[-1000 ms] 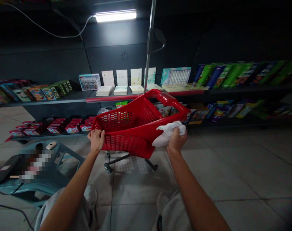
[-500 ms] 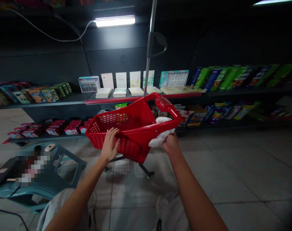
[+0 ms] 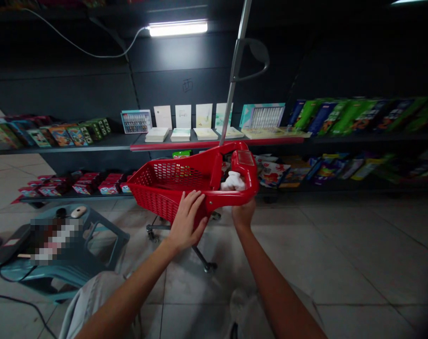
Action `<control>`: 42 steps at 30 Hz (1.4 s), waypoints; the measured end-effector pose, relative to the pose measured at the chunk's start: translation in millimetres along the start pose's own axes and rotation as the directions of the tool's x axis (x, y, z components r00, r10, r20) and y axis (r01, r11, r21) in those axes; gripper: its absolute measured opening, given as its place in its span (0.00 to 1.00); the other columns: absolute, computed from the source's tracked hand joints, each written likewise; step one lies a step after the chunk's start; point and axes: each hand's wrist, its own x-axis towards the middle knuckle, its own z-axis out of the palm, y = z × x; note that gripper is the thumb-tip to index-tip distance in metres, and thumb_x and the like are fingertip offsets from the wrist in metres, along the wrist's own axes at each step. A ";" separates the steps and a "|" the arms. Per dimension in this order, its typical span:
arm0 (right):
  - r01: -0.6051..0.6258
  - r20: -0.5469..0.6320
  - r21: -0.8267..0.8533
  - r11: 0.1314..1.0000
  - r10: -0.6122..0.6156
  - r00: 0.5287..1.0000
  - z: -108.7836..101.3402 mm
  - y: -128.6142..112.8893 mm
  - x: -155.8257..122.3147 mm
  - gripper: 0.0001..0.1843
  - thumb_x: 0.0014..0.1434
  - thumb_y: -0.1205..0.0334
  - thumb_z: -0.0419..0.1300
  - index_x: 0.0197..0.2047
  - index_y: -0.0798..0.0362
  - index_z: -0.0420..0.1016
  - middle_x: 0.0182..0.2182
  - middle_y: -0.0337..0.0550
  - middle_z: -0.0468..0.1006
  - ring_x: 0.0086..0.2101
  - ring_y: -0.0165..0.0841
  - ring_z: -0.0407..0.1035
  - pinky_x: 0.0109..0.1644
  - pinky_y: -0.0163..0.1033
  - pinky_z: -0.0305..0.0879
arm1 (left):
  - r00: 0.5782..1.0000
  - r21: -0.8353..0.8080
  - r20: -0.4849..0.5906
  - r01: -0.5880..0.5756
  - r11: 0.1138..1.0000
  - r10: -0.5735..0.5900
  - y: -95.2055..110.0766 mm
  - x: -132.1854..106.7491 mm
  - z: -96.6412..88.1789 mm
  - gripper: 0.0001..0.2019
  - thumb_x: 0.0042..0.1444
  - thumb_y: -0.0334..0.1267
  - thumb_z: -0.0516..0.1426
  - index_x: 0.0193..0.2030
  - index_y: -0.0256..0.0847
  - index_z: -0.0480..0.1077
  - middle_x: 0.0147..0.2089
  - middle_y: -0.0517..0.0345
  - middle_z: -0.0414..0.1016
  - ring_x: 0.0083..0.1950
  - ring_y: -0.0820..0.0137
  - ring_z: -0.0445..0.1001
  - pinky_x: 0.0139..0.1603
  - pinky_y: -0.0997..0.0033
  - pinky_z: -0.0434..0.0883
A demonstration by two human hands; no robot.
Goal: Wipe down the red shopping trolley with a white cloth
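A small red shopping cart (image 3: 153,200) with a perforated basket and a tall metal pole stands in front of me. My left hand (image 3: 187,220) lies with fingers stretched along the basket's near side, by the upper rim. Just below the cart's red handle (image 3: 253,181) is my right hand (image 3: 243,214), closed, its fingertips hidden behind the handle. A white cloth (image 3: 233,181) bunches up inside the handle loop, above the right hand and against the red plastic. The cart's wheeled legs (image 3: 202,259) rest on the tiled floor.
Behind the cart runs a dark shelf (image 3: 118,142) with books (image 3: 181,134), boxes and green packets (image 3: 350,115). Red boxes (image 3: 113,183) sit on the lower shelf. A blue-grey stool (image 3: 111,230) with things on it stands at left, with a black cable (image 3: 23,301) near it.
My left hand has slid right along the basket side toward the handle end. The cart's handle end has turned a little toward me, and the cloth now shows inside the handle loop.
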 end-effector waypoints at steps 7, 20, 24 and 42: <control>0.334 0.311 -0.093 0.938 -0.291 0.905 17.5 11.3 -13.4 0.24 0.66 0.63 0.54 0.64 0.48 0.72 0.63 0.49 0.74 0.65 0.41 0.67 0.74 0.54 0.58 | 0.977 0.039 -0.133 0.171 0.984 -0.165 1.5 10.1 1.4 0.37 0.63 0.52 0.61 0.76 0.51 0.55 0.68 0.44 0.61 0.72 0.50 0.62 0.77 0.38 0.55; 0.502 0.386 -0.049 0.864 -0.447 0.807 48.6 -1.2 -30.9 0.21 0.71 0.63 0.54 0.64 0.44 0.74 0.60 0.47 0.77 0.63 0.41 0.68 0.73 0.57 0.62 | 0.955 -0.033 -0.264 0.133 0.991 -0.137 -13.7 4.9 -4.1 0.35 0.59 0.51 0.64 0.68 0.47 0.56 0.66 0.43 0.68 0.71 0.51 0.66 0.79 0.30 0.43; 0.561 0.414 -0.056 0.826 -0.492 0.766 53.4 6.9 -32.8 0.22 0.70 0.65 0.57 0.64 0.41 0.74 0.61 0.44 0.76 0.64 0.40 0.67 0.74 0.58 0.60 | 0.942 -0.009 -0.307 0.139 0.990 -0.135 -17.7 -1.0 -6.6 0.34 0.58 0.47 0.65 0.67 0.46 0.57 0.64 0.44 0.69 0.68 0.53 0.69 0.79 0.32 0.46; 0.582 0.363 -0.215 0.784 -0.489 0.793 70.8 13.5 -31.2 0.24 0.66 0.61 0.62 0.65 0.43 0.71 0.64 0.48 0.73 0.66 0.44 0.65 0.73 0.61 0.60 | 0.916 0.001 -0.392 0.099 0.995 -0.090 -30.3 -15.6 -20.2 0.33 0.53 0.37 0.65 0.65 0.44 0.60 0.62 0.45 0.71 0.66 0.54 0.72 0.79 0.32 0.49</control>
